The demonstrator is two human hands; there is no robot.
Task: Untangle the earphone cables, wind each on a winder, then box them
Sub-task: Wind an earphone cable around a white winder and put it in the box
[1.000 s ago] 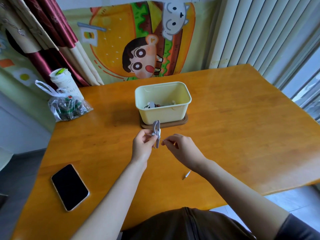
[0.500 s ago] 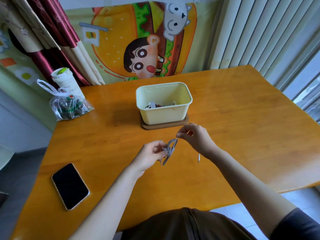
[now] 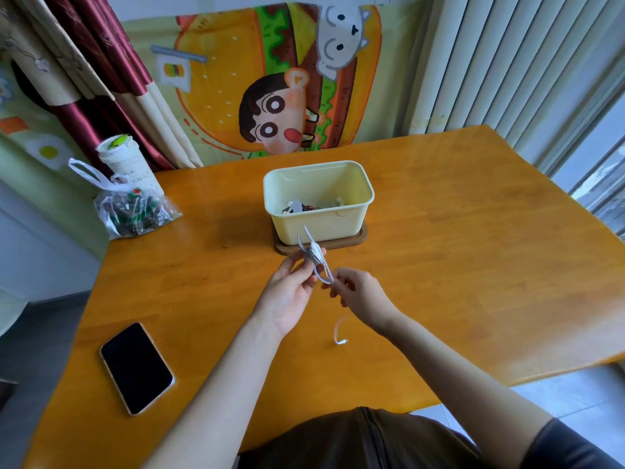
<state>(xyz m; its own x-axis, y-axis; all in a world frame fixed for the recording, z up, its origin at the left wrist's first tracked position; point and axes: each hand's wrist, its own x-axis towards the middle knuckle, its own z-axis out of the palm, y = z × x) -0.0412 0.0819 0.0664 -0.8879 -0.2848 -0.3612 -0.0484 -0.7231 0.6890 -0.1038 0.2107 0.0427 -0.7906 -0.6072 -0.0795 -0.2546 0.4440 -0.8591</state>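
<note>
**Loose turns and a dangling tail are the risks**

The small grey winder (image 3: 314, 252) is in the air just in front of the cream box (image 3: 345, 221), above the table (image 3: 473, 265). The left hand (image 3: 291, 292) pinches it between thumb and fingertips. The white earphone cable (image 3: 323, 276) is partly wrapped on it. One short end sticks up past the winder towards the box wall, and a loop runs down to the right hand (image 3: 358, 292), which pinches the cable just beside the winder. Below that hand the cable's free tail (image 3: 339, 330) curls down, with its plug end close to the table; I cannot tell whether it touches.

The likeliest fault is slack. The loop between the hands looks loose, so the next turn could sit badly or slide off the winder's edge, taking the turns under it along. The left hand's grip is narrow, so a firm pull from the right could twist the winder out of the fingers. The upstanding end could spring free if nothing tucks it in. The tail might also catch on the right wrist.

Other wound pieces (image 3: 301, 207) lie in the box, which stands on a brown base (image 3: 359, 239). A phone (image 3: 137, 367) and a plastic bag (image 3: 135, 211) lie well apart to the left.
</note>
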